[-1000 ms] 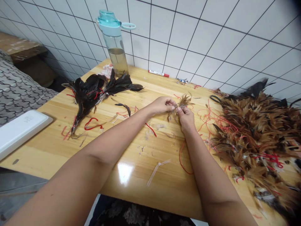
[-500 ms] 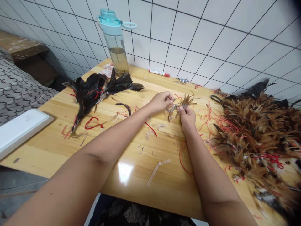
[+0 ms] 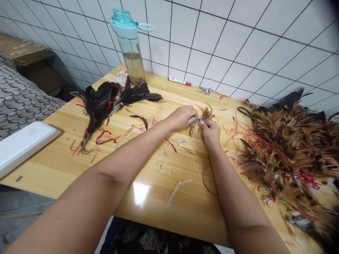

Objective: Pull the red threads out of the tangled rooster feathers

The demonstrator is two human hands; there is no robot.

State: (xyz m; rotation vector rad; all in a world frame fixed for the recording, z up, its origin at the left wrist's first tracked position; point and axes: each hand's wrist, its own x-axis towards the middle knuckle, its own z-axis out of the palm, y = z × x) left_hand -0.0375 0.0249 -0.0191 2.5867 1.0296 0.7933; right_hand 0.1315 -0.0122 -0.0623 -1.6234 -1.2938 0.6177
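Between my hands, over the middle of the wooden table (image 3: 169,222), is a small bunch of brown feathers (image 3: 206,113). My right hand (image 3: 210,133) pinches it from the right with thumb and fingers closed. My left hand (image 3: 184,117) is closed against the bunch's left end, its fingertips at the quills; what exactly they grip is too small to tell apart. Some greyish feather ends hang down between the two hands. Red strings (image 3: 239,135) lie on the table to the right of my right hand.
A large pile of brown feathers (image 3: 293,141) covers the right side. Black feathers (image 3: 96,100) lie at the left, near a water bottle (image 3: 134,60). A red marker (image 3: 179,82) rests by the tiled wall. A white case-like object (image 3: 26,146) sits at the left edge.
My left hand has moved slightly right and down, closer to my right hand, and now meets the feather bunch. The bunch has tipped a little; my right hand keeps its pinch.
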